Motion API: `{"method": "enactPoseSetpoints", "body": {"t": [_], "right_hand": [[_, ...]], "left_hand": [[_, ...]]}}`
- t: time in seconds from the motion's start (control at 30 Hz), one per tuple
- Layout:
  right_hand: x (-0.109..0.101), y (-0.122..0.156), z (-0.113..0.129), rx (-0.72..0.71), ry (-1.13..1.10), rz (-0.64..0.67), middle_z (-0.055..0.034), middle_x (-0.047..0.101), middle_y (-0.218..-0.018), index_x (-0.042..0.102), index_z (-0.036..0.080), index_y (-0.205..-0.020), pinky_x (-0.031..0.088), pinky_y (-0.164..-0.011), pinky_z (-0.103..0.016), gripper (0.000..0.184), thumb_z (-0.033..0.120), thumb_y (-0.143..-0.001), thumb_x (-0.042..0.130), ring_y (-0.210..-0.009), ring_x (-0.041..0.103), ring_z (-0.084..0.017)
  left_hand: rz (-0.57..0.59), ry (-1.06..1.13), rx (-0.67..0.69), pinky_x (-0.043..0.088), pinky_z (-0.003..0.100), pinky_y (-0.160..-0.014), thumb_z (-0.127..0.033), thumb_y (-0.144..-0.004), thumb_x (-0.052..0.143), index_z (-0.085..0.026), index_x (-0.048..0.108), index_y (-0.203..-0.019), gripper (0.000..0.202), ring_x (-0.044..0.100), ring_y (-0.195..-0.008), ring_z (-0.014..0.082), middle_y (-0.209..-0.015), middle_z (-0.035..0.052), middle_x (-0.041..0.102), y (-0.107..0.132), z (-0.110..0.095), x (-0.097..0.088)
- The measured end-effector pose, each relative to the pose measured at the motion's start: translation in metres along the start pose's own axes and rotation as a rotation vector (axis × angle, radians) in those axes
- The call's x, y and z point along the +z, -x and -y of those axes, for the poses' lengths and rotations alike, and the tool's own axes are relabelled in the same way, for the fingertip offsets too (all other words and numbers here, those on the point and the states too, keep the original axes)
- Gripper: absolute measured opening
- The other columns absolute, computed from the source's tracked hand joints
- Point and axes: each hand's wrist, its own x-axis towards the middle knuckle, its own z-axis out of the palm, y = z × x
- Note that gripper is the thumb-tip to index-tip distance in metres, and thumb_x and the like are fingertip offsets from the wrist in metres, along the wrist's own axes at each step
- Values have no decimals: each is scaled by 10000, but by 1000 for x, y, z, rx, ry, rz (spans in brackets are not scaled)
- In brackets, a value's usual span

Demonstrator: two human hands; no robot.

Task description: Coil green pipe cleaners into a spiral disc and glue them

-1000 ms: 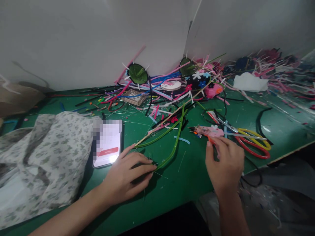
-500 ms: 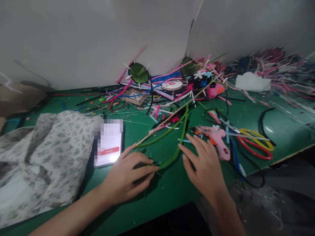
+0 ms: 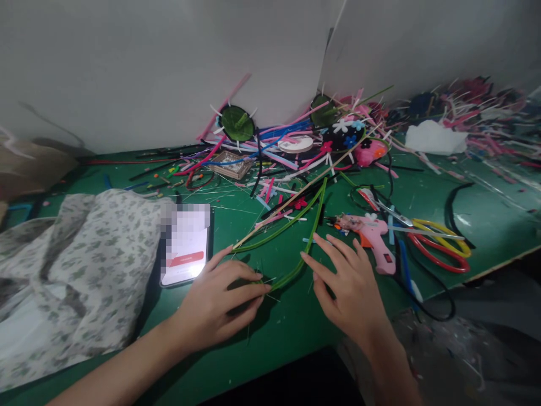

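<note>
My left hand (image 3: 222,301) rests on the green table (image 3: 291,327), its fingers curled down on the near end of a bent green stem (image 3: 302,251), with the index finger stretched toward a thin wooden stick (image 3: 304,189). My right hand (image 3: 349,285) hovers just right of the stem with its fingers spread and empty, the fingertips almost touching the stem. A pink glue gun (image 3: 372,234) lies free on the table just beyond my right hand.
A lit phone (image 3: 186,248) lies left of my left hand, beside a patterned cloth (image 3: 71,270). Red and yellow scissors (image 3: 439,245) lie right of the glue gun. A heap of coloured sticks, flowers and scraps (image 3: 304,144) fills the back by the white wall.
My right hand let go of the pink glue gun, which now lies on the table, and moved left to the green stem with its fingers spread. My left hand stayed put.
</note>
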Motion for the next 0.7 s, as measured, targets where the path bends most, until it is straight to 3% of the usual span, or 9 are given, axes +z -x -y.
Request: {"method": "enactPoseSetpoints", "body": {"t": [0.23, 0.47, 0.7], "right_hand": [[5, -2, -1, 138, 82, -51, -87, 575, -1325, 649, 207, -1164, 352, -1027, -549, 333, 179, -881, 475, -1207, 509, -287], [12, -1, -10, 261, 144, -218, -152, 616, -1239, 582, 113, -1221, 439, -949, -494, 377, 253, -873, 548, -1136, 559, -311], [3, 5, -8, 297, -89, -506, -46, 696, -802, 645, 172, -853, 510, -774, -322, 58, 187, -815, 686, -777, 646, -182]], "left_hand": [[6, -6, -2, 304, 504, -1091, -181, -837, 626, -301, 685, -1040, 243, 641, -913, 170, -965, 6, 690, 0, 1, 0], [-7, -14, 2, 319, 490, -1088, -193, -836, 624, -296, 689, -1028, 228, 644, -905, 169, -957, 4, 693, -1, 0, 0], [-2, -10, -3, 312, 496, -1090, -187, -838, 624, -294, 687, -1037, 235, 641, -913, 164, -962, 6, 689, -1, 0, 0]]}}
